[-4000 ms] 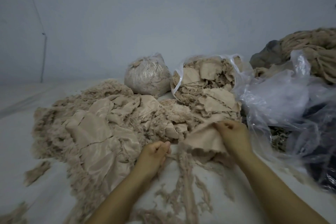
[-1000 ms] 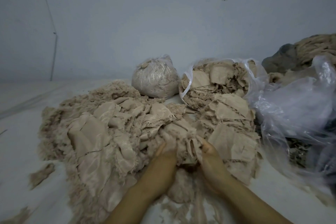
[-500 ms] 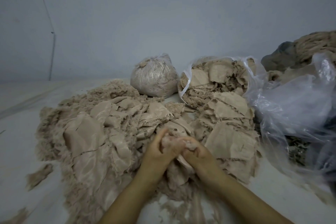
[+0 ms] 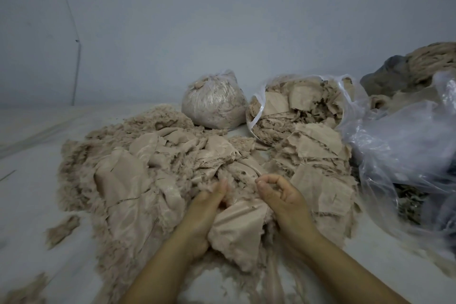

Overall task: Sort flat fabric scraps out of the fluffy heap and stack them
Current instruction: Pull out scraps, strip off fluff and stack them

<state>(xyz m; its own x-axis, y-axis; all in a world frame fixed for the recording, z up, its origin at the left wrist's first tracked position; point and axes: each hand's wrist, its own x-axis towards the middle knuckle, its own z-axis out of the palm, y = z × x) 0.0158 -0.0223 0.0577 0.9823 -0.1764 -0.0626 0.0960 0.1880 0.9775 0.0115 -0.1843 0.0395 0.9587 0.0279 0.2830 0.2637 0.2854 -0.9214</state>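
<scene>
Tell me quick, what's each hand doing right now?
Left hand: grips a beige fabric scrap at the fluffy heap.
Right hand: fingers curled, thumb meeting fingertip; whether it pinches anything cannot be told.

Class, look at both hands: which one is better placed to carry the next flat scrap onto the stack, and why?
Probably the right hand: it lies right beside the stack of flat scraps, thumb and forefinger already curled together. The left hand is sunk in the fluffy heap, farther from it.
</scene>
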